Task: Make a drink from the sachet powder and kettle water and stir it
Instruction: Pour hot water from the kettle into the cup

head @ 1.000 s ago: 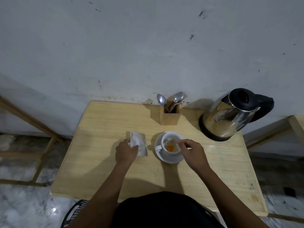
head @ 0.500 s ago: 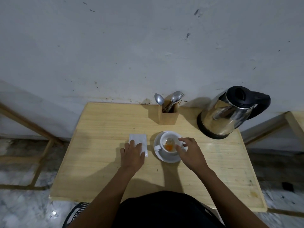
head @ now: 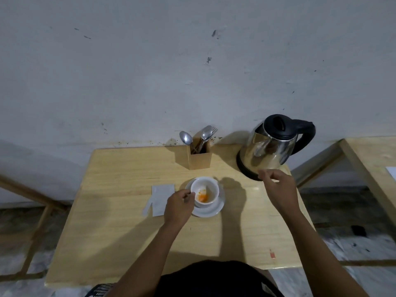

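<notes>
A white cup stands on a white saucer at the table's middle, with orange powder at its bottom. My left hand is curled against the cup's left side, covering the handle. The white sachet lies flat on the table just left of that hand, touched by nothing. My right hand hovers to the right of the cup, just in front of the steel kettle, fingers loosely apart and holding nothing. The kettle sits on its black base at the back right, lid down.
A wooden cutlery holder with spoons and a fork stands behind the cup against the wall. The wooden table is small, with its edges close on both sides. A second table stands at the right.
My left hand let go of the sachet, left it flat and moved right to the cup's handle. My right hand left the cup's rim and moved right toward the kettle.
</notes>
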### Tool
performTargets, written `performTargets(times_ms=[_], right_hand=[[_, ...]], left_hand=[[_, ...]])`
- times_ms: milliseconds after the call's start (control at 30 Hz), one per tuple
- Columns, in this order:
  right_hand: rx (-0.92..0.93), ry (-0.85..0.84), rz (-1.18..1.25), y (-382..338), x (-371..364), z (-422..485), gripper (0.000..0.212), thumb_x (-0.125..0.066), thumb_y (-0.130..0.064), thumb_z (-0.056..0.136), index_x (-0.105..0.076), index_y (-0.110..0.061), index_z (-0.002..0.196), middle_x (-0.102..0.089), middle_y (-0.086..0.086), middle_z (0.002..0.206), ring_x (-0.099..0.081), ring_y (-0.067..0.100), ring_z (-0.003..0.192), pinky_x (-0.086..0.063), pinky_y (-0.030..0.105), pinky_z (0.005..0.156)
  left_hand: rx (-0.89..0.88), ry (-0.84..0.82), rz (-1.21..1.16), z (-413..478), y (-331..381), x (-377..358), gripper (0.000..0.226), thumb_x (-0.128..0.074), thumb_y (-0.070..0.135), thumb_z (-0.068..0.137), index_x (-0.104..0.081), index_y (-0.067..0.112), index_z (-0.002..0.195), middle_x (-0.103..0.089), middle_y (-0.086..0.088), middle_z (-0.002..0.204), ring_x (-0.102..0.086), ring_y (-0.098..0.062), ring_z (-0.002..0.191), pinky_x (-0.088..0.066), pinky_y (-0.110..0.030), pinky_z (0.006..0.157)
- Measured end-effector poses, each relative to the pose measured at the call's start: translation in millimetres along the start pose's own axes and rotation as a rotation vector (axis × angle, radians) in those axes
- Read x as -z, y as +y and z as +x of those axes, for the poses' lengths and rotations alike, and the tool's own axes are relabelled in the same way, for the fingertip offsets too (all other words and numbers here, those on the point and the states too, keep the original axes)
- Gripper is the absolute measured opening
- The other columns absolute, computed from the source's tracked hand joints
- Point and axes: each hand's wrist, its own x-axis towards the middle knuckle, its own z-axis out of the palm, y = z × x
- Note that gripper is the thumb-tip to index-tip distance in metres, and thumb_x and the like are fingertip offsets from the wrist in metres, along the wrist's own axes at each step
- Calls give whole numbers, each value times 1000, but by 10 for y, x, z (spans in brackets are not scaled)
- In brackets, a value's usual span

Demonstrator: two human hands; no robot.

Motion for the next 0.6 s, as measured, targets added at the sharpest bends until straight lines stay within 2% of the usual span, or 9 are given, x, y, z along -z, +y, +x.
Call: performTargets(times_ms=[100, 200, 367, 500, 600], right_hand=[[24, 53, 29, -9, 198, 163, 25, -54, -37, 96, -70, -18, 101, -69, -1, 97, -62, 13, 94, -50, 33, 80], [58, 147, 38, -41, 384, 359, 27, -53, -32, 98, -63, -16, 117, -61, 1, 114, -57, 14, 104, -50, 34, 87], [110, 272, -37, -105, 647, 788, 35, -53, -38, 96, -56, -20, 126, -49, 5, 134, -46, 18, 123, -41, 32, 95], [127, 130, -124, -108, 770, 1164, 47, -47, -47, 97, -49, -19, 135, -42, 6, 141, -41, 20, 129, -38, 38, 105], [156, 11, -166, -65, 792, 1412, 46, -43, -51, 97, -54, -20, 129, -46, 6, 138, -45, 22, 126, -37, 38, 102]], left_hand=[[61, 49, -74, -3, 62, -46, 19, -60, 22, 89, -72, 9, 84, -68, -3, 74, -61, -16, 72, -40, -24, 58], [123, 78, -95, -20, 112, -82, 30, -58, 16, 88, -60, 5, 60, -56, -9, 57, -49, -15, 56, -35, -27, 52], [182, 130, -101, -44, 204, -147, 34, -56, 13, 87, -48, 7, 54, -42, -6, 51, -41, -19, 52, -31, -31, 52], [247, 155, -105, -67, 293, -174, 32, -53, 11, 87, -49, 7, 55, -43, -5, 52, -41, -18, 53, -30, -30, 51], [277, 162, -95, -74, 323, -187, 28, -51, 10, 86, -56, 1, 60, -47, -10, 59, -42, -20, 56, -31, -29, 51]])
